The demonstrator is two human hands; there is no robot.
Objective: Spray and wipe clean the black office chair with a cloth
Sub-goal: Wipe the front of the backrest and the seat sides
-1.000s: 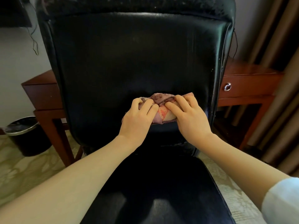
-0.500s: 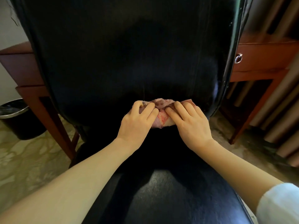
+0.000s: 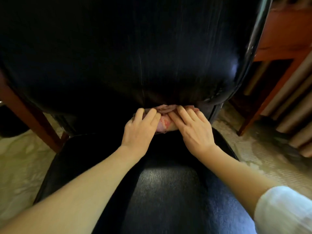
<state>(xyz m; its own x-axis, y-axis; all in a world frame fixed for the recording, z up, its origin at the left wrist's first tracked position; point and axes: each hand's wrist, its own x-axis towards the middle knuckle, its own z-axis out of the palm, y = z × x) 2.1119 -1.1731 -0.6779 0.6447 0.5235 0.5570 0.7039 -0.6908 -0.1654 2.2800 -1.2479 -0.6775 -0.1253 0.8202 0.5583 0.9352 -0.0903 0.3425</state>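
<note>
The black office chair's glossy backrest (image 3: pixel 135 53) fills the upper view, and its seat (image 3: pixel 168 191) lies below. A crumpled pink and mauve cloth (image 3: pixel 166 121) sits in the gap at the bottom edge of the backrest, just above the seat's rear. My left hand (image 3: pixel 141 130) presses on the cloth's left part with nearly straight fingers. My right hand (image 3: pixel 194 128) presses its right part the same way, fingertips close to the left hand's. Much of the cloth is hidden under both hands. No spray bottle is in view.
A reddish wooden desk (image 3: pixel 285 36) stands behind the chair, one leg (image 3: pixel 270 95) at right and another leg (image 3: pixel 25 114) at left. Beige curtain folds (image 3: pixel 297 105) hang at far right. Pale patterned carpet (image 3: pixel 22 162) lies on both sides of the seat.
Both hands slid the cloth down the backrest from its lower middle to its bottom edge. The camera came closer and tilted down, so the waste bin dropped out of view.
</note>
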